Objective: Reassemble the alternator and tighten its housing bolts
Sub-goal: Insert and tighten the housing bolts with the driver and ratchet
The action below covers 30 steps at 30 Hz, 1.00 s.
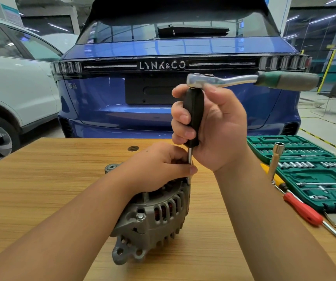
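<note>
A grey metal alternator (153, 216) lies on the wooden table (41, 179), copper windings showing through its slots. My left hand (159, 165) rests on top of it, fingers curled round the steel shaft of an upright driver where it meets the housing. My right hand (209, 126) grips the driver's black handle (193, 114). A chrome ratchet (223, 80) with a green and grey grip sits on the handle's top and points right. The bolt under the shaft is hidden by my left hand.
An open green socket set case (309, 171) lies on the table at the right, with a loose long socket (276, 157) and a red-handled screwdriver (304, 209) beside it. A blue car (163, 57) stands behind the table, a white car (11, 78) at the left.
</note>
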Available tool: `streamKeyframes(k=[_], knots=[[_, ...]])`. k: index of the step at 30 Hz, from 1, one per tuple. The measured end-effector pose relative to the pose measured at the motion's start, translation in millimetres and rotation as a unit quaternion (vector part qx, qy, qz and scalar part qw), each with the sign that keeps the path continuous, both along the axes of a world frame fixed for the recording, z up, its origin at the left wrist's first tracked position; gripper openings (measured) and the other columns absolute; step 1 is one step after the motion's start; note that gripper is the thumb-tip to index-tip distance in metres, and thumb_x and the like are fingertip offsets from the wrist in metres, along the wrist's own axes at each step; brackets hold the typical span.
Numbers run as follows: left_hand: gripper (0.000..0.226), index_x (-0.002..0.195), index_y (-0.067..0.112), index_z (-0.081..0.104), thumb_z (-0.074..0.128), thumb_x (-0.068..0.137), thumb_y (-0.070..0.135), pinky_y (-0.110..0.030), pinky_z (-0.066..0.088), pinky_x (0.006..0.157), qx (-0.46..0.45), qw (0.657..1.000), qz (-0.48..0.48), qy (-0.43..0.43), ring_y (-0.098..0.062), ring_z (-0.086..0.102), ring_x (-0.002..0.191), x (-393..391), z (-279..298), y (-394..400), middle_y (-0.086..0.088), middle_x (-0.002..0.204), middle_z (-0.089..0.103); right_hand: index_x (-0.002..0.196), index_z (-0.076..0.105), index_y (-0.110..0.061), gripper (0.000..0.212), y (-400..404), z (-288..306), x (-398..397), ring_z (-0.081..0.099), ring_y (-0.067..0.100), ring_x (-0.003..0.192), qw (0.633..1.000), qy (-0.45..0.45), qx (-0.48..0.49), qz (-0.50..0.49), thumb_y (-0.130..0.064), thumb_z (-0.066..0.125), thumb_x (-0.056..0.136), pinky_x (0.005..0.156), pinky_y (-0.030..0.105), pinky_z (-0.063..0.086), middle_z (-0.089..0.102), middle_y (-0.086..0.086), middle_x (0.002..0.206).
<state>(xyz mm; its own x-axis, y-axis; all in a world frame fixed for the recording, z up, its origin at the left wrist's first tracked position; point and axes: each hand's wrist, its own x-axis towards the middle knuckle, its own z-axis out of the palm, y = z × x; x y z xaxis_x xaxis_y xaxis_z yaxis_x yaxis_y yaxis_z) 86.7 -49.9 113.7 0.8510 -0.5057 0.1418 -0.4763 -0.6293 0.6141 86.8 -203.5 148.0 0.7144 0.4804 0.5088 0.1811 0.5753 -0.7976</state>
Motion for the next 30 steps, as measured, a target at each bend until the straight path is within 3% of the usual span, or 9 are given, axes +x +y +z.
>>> streamKeyframes(k=[3,8,14,16,18,20,23,26,30], knots=[[0.01,0.089,0.042,0.069,0.065,0.094,0.049,-0.038,0.057,0.079,0.003,1.0,0.0,0.0,-0.003,0.066,0.077,0.4,-0.5,-0.2,0.013,0.085,0.071,0.126,0.056,-0.01,0.064,-2.5,-2.8,2.3,0.036,0.017,0.056,0.999,-0.018,0.03,0.039,-0.055,0.035,0.086,0.06,0.036,0.019,0.048,0.005,0.075],[0.009,0.09,0.041,0.069,0.065,0.094,0.048,-0.04,0.058,0.078,0.004,1.0,-0.004,-0.001,-0.005,0.068,0.076,1.1,-0.5,-1.4,0.012,0.084,0.072,0.139,0.052,-0.019,0.072,-4.2,-7.5,10.5,0.04,0.019,0.06,0.993,0.002,0.079,0.09,-0.059,0.015,0.093,0.063,0.035,0.024,0.05,0.009,0.081],[0.008,0.091,0.044,0.068,0.064,0.094,0.05,-0.041,0.059,0.079,0.009,1.0,-0.002,-0.003,-0.005,0.068,0.076,2.0,-0.7,-0.7,0.013,0.085,0.072,0.132,0.059,-0.013,0.09,-6.0,-3.7,10.3,0.04,0.016,0.058,0.996,0.021,0.055,0.063,-0.08,0.036,0.077,0.06,0.034,0.026,0.052,0.004,0.077],[0.006,0.093,0.048,0.066,0.063,0.094,0.053,-0.038,0.058,0.075,0.012,1.0,0.0,-0.01,-0.002,0.066,0.077,2.6,-1.0,-1.5,0.017,0.086,0.07,0.122,0.06,-0.011,0.077,-2.5,-0.1,7.4,0.037,0.013,0.051,0.998,0.039,0.043,-0.026,-0.074,0.049,0.08,0.057,0.032,0.022,0.049,-0.001,0.068],[0.006,0.096,0.053,0.063,0.06,0.093,0.057,-0.032,0.055,0.069,0.022,1.0,0.005,-0.018,0.003,0.064,0.079,2.7,-1.3,-2.2,0.023,0.088,0.067,0.103,0.06,-0.009,0.051,2.5,2.1,5.0,0.031,0.012,0.044,0.986,0.05,0.029,-0.159,-0.055,0.066,0.084,0.051,0.03,0.022,0.042,-0.004,0.059],[0.008,0.097,0.054,0.062,0.059,0.092,0.059,-0.031,0.056,0.068,0.025,0.999,0.012,-0.016,0.003,0.063,0.081,2.7,-1.7,-2.5,0.023,0.09,0.067,0.1,0.056,-0.01,0.038,6.4,3.4,1.9,0.028,0.012,0.043,0.972,0.04,0.011,-0.233,-0.04,0.071,0.082,0.046,0.029,0.023,0.038,-0.003,0.057],[0.004,0.097,0.056,0.061,0.06,0.093,0.058,-0.035,0.059,0.073,0.025,1.0,0.012,-0.012,0.002,0.064,0.08,2.6,-1.8,-1.8,0.023,0.09,0.068,0.109,0.059,-0.007,0.036,5.9,2.4,0.1,0.034,0.009,0.047,0.985,0.039,0.012,-0.165,-0.033,0.065,0.086,0.052,0.027,0.027,0.045,-0.005,0.061],[0.008,0.095,0.048,0.067,0.061,0.094,0.054,-0.036,0.059,0.076,0.018,1.0,0.013,-0.012,0.001,0.065,0.08,1.9,-1.1,-1.1,0.022,0.089,0.069,0.118,0.062,-0.019,0.03,4.5,0.1,0.5,0.041,0.007,0.053,0.994,0.049,0.038,-0.093,-0.026,0.061,0.088,0.06,0.025,0.026,0.052,-0.006,0.069],[0.015,0.093,0.039,0.071,0.062,0.095,0.051,-0.033,0.056,0.075,0.016,1.0,0.016,-0.01,0.002,0.064,0.08,0.8,-0.7,-1.0,0.02,0.089,0.069,0.112,0.061,-0.033,0.027,6.4,-2.8,0.2,0.049,0.009,0.06,0.994,0.006,0.071,-0.085,-0.015,0.059,0.092,0.062,0.024,0.036,0.064,-0.003,0.085]])
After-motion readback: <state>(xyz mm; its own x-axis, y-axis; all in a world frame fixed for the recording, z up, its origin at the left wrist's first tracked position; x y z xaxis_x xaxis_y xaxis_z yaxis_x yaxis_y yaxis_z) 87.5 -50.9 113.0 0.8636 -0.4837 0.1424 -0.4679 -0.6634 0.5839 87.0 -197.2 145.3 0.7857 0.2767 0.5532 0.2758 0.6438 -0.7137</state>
